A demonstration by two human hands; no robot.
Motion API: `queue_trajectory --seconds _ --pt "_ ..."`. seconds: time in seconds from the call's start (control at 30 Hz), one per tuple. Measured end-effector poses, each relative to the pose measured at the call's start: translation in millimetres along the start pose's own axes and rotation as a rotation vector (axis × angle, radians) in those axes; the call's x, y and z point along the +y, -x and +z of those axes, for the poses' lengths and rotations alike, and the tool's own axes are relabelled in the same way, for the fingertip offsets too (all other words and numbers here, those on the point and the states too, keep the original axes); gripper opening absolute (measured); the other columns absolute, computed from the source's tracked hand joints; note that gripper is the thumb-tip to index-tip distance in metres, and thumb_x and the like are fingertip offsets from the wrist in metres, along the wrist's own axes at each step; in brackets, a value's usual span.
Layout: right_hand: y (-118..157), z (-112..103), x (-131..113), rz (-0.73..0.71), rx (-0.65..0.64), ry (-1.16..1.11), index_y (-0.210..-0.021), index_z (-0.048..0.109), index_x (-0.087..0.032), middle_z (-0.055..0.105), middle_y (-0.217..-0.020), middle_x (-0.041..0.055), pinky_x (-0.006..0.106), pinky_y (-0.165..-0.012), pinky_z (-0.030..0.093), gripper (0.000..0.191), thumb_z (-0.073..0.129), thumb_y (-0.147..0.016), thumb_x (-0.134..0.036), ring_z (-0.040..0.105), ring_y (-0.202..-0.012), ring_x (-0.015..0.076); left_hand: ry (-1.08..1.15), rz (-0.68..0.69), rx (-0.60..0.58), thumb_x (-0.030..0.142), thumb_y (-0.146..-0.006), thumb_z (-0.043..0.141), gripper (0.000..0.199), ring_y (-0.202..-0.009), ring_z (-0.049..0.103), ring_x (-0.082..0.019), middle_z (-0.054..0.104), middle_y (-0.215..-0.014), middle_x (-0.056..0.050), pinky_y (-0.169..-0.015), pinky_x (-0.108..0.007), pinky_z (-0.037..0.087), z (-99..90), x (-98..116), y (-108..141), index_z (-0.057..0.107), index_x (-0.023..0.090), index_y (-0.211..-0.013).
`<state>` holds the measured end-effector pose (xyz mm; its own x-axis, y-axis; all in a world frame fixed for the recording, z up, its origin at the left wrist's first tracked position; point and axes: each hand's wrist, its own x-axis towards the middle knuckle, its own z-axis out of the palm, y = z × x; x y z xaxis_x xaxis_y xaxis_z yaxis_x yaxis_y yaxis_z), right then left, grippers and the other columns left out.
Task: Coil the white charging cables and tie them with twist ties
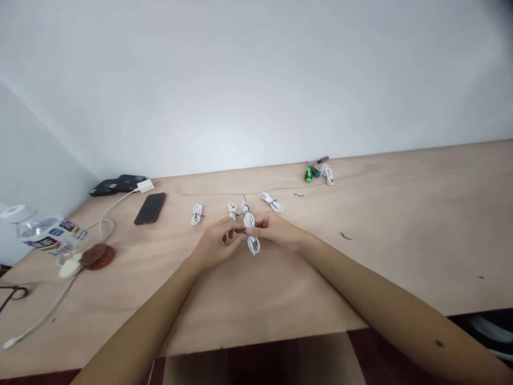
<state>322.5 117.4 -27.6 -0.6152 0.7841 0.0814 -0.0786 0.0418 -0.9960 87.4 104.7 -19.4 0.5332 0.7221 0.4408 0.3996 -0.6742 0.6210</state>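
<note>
Held coil: slim, looped white plastic cable (pixel 254 245), between both hands' fingertips, long axis running from front toward back edge of the pale wood-toned table (pixel 409 235). From where I'm standing, right hand (pixel 278 229) pinches its middle; left hand (pixel 214 243) pinches a thin, bendy black tie (pixel 239 231) just beside it.

The left forearm (pixel 148 305), between seven and eight o'clock, is bare and slim, tapering toward a bare, slender-fingered left hand (pixel 218 241). The right forearm (pixel 372 291), at four o'clock, is also bare, bearing one small oval spot (pixel 439 343), and narrows toward a bare right hand (pixel 278 230).
</note>
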Motion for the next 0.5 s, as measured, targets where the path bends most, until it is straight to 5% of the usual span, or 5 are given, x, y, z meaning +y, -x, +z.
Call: queue_trajectory --seconds 0.27,0.5 --pt "-2.6 2.1 -2.3 -0.046 0.067 0.172 -0.095 0.081 -0.017 0.077 -0.09 0.0059 0.036 -0.081 0.058 0.044 0.078 -0.087 -0.06 0.07 -0.086 0.023 0.238 -0.25 0.039 0.044 -0.101 0.062 0.032 -0.075 0.06 -0.016 0.067 -0.083 -0.004 -0.065 -0.024 0.044 6.1 0.3 -4.0 0.075 0.017 -0.091" --pt "-1.1 2.9 -0.8 -0.4 0.189 0.532 -0.093 0.081 -0.022 0.069 -0.103 0.0074 0.034 -0.082 0.057 0.025 0.074 -0.096 -0.046 0.066 -0.093 0.0211 0.946 -0.775 -0.09 0.04 -0.086 0.078 0.026 -0.049 0.045 -0.007 0.053 -0.071 0.003 -0.039 -0.019 0.025 6.4 4.2 -7.6 0.068 0.016 -0.088"
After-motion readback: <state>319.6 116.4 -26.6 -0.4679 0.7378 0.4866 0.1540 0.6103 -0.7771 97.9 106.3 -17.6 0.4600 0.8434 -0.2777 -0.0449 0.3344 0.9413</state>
